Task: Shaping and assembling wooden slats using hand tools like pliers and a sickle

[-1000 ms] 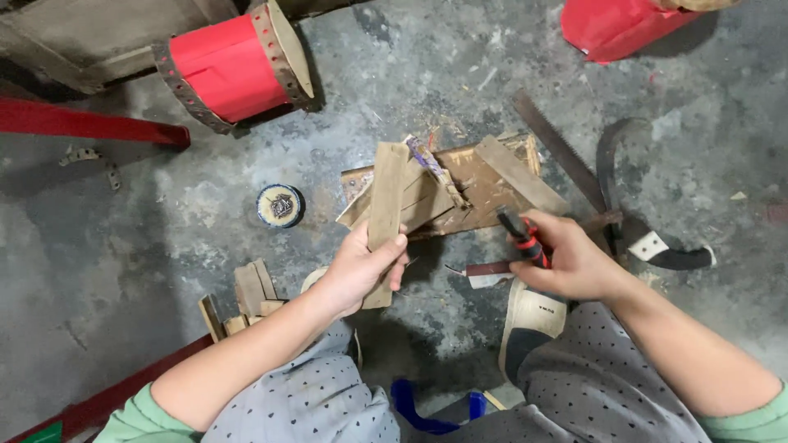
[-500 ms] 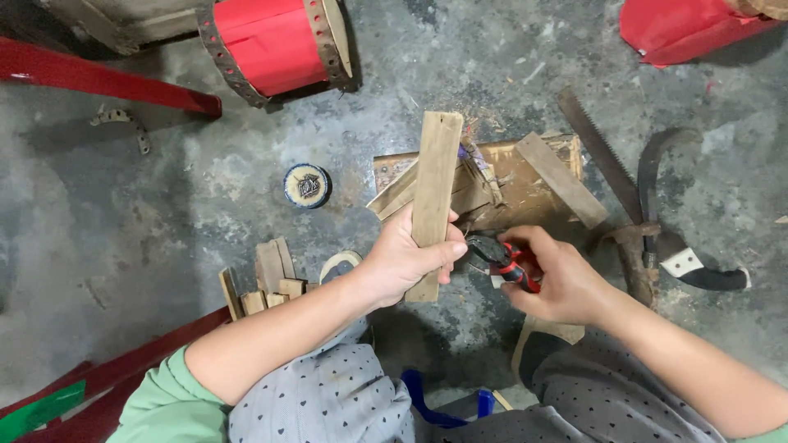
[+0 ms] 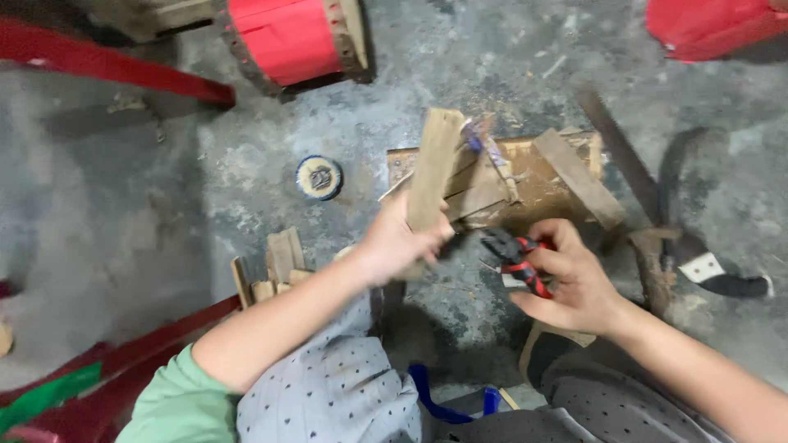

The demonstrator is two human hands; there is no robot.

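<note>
Item: wood strip (image 3: 432, 168), held upright above the concrete floor (image 3: 123, 189), beside the scrap pile (image 3: 525, 176). My left hand (image 3: 394, 242) is closed round its lower end. My right hand (image 3: 566, 283) grips red-handled pliers (image 3: 517, 258). I judge the strip light, stiff, splintery; best held low, by the flat faces.

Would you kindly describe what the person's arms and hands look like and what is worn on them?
Both hands, the left hand and the right hand, are bare, without gloves. The forearms are uncovered; a short green sleeve ends near the left elbow. No rings or watch show, though the picture is blurred.
</note>
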